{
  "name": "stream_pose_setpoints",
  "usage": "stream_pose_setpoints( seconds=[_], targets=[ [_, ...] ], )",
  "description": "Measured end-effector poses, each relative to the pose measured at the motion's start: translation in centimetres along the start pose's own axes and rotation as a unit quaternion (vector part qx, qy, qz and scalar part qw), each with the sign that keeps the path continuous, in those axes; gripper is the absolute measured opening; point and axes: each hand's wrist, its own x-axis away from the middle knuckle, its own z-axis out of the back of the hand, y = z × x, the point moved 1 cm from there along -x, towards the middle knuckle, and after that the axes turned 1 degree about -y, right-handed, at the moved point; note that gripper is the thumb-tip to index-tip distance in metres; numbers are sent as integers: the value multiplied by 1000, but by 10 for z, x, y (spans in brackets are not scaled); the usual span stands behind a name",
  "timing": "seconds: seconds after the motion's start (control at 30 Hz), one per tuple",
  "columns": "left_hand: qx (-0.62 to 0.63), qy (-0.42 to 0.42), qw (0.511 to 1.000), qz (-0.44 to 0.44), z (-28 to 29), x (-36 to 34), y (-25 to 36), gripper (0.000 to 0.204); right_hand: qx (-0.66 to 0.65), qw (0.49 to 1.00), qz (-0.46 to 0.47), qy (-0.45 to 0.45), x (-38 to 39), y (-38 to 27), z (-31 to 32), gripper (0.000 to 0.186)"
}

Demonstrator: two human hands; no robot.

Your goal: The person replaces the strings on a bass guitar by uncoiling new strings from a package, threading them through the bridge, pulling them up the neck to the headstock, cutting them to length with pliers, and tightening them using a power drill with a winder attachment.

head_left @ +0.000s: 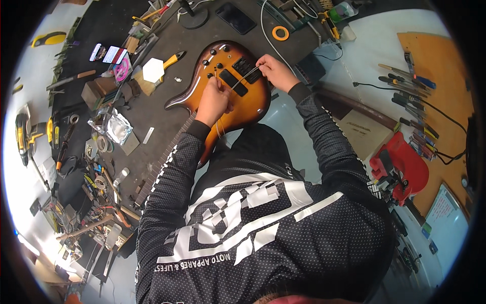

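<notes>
Right hand (276,72) pinches a string (246,78) above the sunburst guitar (254,104), left hand (213,102) curled, its hold unclear

Black shirt (324,248): one line of small white capitals (192,265) legible on the front, beside bold white graphics. Whiteboard (447,228) at right: red handwriting (too small to read).

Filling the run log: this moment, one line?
left hand: over sunburst electric guitar, grip unclear | right hand: beside black bridge, pinching thin strand | guitar: face up
</notes>
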Motion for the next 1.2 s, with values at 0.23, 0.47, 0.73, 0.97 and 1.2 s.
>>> stream_pose_setpoints(
  seconds=[0.23,0.47,0.73,0.97,1.2],
  targets=[
    [2,-12,1000,29,-8,-2,-1,24,41,999,3,22,-2,15,1,21],
    [46,23,998,41,-11,-4,-6,24,79,996,26,33,-8,6,-1,16],
    [72,26,995,71,-8,-1,-10,24,121,987,77,69,-10,-9,-2,15],
    [97,20,992,81,-4,8,-11,28,123,990,21,63,-16,-13,-5,16],
    [96,12,994,53,6,16,-21,30,86,995,35,48,-4,-8,-4,16]
  ],
)
